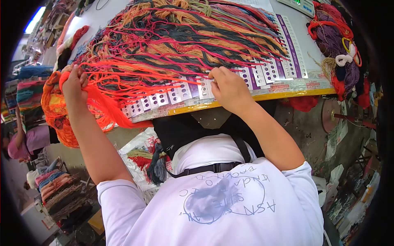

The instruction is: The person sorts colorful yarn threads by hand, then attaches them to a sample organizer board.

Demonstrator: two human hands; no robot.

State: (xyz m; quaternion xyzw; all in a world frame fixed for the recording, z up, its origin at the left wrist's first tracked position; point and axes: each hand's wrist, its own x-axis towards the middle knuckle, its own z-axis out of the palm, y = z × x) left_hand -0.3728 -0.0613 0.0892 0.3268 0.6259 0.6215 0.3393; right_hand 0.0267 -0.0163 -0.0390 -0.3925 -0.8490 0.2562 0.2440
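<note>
My left hand [75, 84] is closed around a bundle of bright orange yarn [104, 104] at the table's left edge. Several orange strands stretch from it across the table toward my right hand [230, 88], whose fingers are pinched on strand ends at the front edge. Under and beside the right hand lies a row of white and purple punched cards [193, 91]. Long multicoloured threads [176, 39] in pink, dark green and tan run from these cards over the tabletop. A looped orange skein [51, 98] hangs beside my left hand.
Yellow tape [266, 96] lines the table's front edge. A digital scale [298, 5] stands at the far right, near mixed yarn skeins [328, 37]. Below the table is a plastic bag with yarn [141, 156]. Another person [30, 141] and stacked yarn [61, 190] are at left.
</note>
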